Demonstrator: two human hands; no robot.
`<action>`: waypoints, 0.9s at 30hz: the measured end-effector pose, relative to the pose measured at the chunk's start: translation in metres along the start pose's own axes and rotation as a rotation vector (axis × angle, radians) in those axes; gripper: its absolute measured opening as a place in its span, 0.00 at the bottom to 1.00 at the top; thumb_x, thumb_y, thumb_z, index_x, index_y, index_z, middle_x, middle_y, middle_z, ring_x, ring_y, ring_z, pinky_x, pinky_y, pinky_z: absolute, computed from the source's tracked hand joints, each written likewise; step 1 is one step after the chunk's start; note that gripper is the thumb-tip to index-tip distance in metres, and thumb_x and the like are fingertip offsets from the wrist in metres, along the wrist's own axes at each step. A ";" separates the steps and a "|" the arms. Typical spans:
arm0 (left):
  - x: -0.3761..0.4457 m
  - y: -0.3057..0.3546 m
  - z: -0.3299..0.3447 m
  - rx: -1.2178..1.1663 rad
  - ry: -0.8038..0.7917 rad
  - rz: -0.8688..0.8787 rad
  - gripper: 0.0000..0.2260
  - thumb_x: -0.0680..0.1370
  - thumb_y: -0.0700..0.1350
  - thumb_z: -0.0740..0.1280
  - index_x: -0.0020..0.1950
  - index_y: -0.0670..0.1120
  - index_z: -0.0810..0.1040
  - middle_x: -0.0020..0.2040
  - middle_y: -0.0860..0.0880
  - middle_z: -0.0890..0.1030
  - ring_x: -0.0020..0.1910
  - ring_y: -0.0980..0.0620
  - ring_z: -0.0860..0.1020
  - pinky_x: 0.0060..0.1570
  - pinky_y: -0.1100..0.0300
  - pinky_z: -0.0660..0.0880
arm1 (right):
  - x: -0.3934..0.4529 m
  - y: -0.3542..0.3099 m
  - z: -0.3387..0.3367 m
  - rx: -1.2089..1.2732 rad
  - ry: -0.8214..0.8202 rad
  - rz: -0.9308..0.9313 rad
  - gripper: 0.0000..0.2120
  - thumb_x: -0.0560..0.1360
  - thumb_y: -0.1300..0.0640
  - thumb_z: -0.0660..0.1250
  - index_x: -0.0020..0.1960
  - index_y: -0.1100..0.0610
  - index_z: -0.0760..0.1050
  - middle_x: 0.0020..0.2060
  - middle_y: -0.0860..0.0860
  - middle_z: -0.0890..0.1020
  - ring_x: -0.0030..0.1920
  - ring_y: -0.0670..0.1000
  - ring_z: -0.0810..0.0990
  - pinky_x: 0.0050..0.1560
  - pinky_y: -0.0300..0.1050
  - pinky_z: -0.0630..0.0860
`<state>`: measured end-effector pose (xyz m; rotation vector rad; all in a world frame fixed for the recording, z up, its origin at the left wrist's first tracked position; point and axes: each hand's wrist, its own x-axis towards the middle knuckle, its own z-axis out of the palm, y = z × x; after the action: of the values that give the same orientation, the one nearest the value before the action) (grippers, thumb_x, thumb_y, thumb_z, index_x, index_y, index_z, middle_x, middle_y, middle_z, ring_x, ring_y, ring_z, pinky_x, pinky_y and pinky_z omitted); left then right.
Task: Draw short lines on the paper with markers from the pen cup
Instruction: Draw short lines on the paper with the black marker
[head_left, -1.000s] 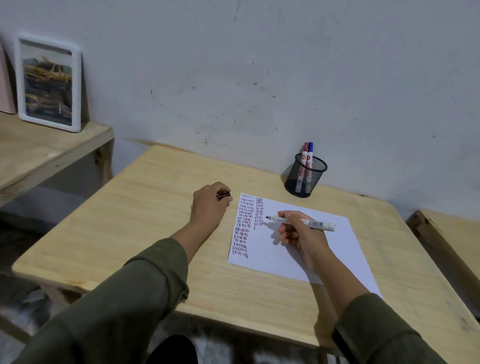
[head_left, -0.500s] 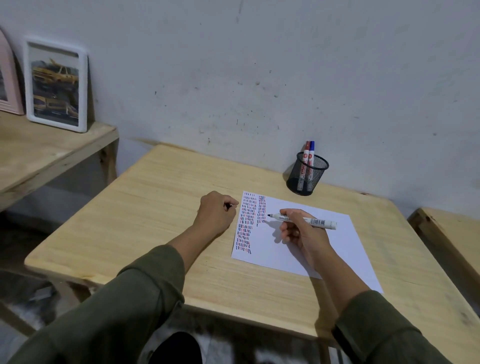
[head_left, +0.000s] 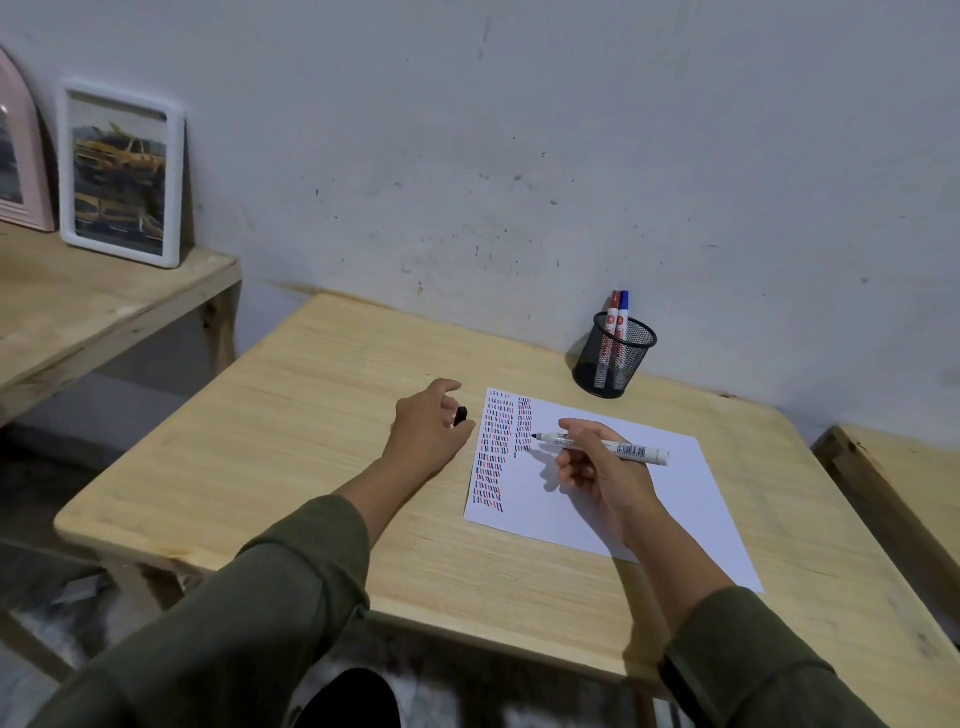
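The right hand (head_left: 597, 470) held a white marker (head_left: 602, 446), its fingers (head_left: 574, 434) closed around the barrel near the front. The marker lay nearly level, long axis running left to right, with the dark tip pointing left toward the columns of short lines (head_left: 501, 449) and the back end sticking out to the right of the fingers. The tip sat just over the paper (head_left: 670, 499), at the second column; whether it touched the sheet could not be told. The left hand (head_left: 426, 431) rested on the wooden surface (head_left: 291, 441) just left of the paper, fingers loosely curled and partly apart, with a small black cap (head_left: 460, 415) beside the fingertips. Beyond the right fingers, near the wall, stood the black mesh pen cup (head_left: 615, 358) with a red marker (head_left: 613, 312) and a blue marker (head_left: 623, 310) upright in it.
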<state>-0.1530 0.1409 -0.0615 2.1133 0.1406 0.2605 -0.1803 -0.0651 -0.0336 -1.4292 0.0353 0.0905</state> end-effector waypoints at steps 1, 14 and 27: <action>-0.003 0.001 0.000 -0.014 0.030 0.009 0.23 0.71 0.46 0.71 0.65 0.47 0.73 0.49 0.49 0.78 0.47 0.53 0.77 0.53 0.63 0.72 | 0.000 0.001 0.000 0.019 -0.004 0.008 0.07 0.77 0.63 0.63 0.49 0.60 0.79 0.27 0.54 0.79 0.26 0.48 0.75 0.27 0.37 0.73; -0.045 -0.003 0.009 0.213 0.090 -0.045 0.38 0.67 0.58 0.73 0.72 0.50 0.61 0.65 0.51 0.75 0.67 0.49 0.67 0.64 0.53 0.64 | 0.002 0.012 0.004 -0.094 0.077 0.006 0.03 0.74 0.62 0.68 0.44 0.60 0.80 0.24 0.50 0.76 0.24 0.46 0.70 0.25 0.35 0.67; -0.044 -0.004 0.010 0.533 0.104 -0.076 0.35 0.67 0.69 0.63 0.67 0.49 0.72 0.71 0.52 0.70 0.70 0.49 0.62 0.63 0.50 0.62 | -0.007 0.008 0.009 -0.126 0.033 0.011 0.07 0.75 0.64 0.66 0.51 0.65 0.79 0.24 0.49 0.77 0.23 0.43 0.73 0.26 0.33 0.71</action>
<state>-0.1935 0.1262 -0.0754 2.6151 0.3858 0.3127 -0.1880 -0.0557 -0.0394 -1.5568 0.0656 0.0799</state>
